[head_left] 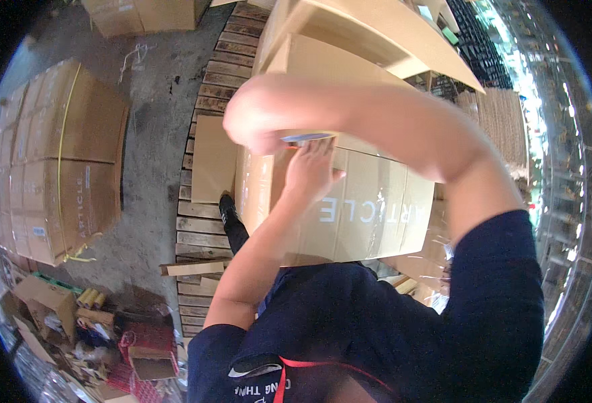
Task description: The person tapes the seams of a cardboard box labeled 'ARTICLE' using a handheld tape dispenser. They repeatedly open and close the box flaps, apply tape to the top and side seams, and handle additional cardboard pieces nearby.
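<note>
A large cardboard box (370,201) with pale printed lettering stands in front of my body. My left hand (313,168) rests against its surface near the left edge, fingers stretched out and thumb apart. My right arm reaches across from the right above the box. At its end my right hand (256,117), smeared by motion, is curled round what looks like a tape dispenser (307,138). Only a bluish roll with a pale rim and a bit of orange show under the hand; the rest is hidden. My left fingertips are right beside the roll.
Beyond the box stands an open carton with raised flaps (410,40). A slatted wooden platform (205,228) runs along the left, with a flat cardboard sheet (212,158) on it. Strapped cartons (61,161) stand farther left. Stacked cardboard (504,127) is at right; clutter (101,329) lies lower left.
</note>
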Demonstrator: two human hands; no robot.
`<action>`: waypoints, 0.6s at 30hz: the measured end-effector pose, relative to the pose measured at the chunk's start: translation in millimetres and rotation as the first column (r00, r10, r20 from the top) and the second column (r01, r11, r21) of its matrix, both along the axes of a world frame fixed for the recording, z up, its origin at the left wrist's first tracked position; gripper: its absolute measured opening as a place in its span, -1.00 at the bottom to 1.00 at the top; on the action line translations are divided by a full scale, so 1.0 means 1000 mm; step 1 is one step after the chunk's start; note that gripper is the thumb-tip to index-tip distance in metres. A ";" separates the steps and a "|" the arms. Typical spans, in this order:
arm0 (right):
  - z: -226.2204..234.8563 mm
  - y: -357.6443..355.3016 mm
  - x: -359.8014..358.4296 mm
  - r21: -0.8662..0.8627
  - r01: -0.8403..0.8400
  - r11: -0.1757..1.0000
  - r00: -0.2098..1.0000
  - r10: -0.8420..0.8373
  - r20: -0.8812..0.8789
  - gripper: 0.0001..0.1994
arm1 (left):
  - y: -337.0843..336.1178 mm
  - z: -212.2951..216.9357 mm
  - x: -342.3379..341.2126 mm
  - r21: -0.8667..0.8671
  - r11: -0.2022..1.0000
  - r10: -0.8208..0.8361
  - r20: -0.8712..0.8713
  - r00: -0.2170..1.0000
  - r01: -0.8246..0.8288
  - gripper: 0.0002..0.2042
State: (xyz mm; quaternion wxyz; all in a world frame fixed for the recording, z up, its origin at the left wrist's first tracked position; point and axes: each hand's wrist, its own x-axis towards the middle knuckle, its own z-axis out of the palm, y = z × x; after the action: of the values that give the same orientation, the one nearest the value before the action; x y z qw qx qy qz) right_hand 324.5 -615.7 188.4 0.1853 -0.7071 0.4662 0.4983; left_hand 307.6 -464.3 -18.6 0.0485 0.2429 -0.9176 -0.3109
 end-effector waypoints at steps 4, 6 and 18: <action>0.205 0.188 -0.208 -0.290 0.249 0.924 0.868 -0.081 0.489 -0.78 | 0.018 0.021 -0.018 -0.223 0.975 -0.031 -0.180 0.983 -0.010 -0.15; 0.224 0.317 -0.318 -0.531 0.279 0.800 0.883 0.003 0.470 -0.69 | 0.038 0.040 -0.025 -0.138 0.990 0.032 0.071 0.997 -0.022 -0.20; -0.063 0.541 -0.579 -0.362 0.678 0.639 0.641 -0.273 0.718 -0.70 | 0.208 0.073 -0.279 -0.277 0.946 0.137 -0.121 0.983 -0.166 -0.55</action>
State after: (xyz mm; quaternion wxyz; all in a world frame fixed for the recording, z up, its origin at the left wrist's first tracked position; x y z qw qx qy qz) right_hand -254.8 -74.8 124.9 0.2195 -0.6862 0.6935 -0.0031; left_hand 28.2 -256.1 54.1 0.1527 0.2873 -0.9279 -0.1821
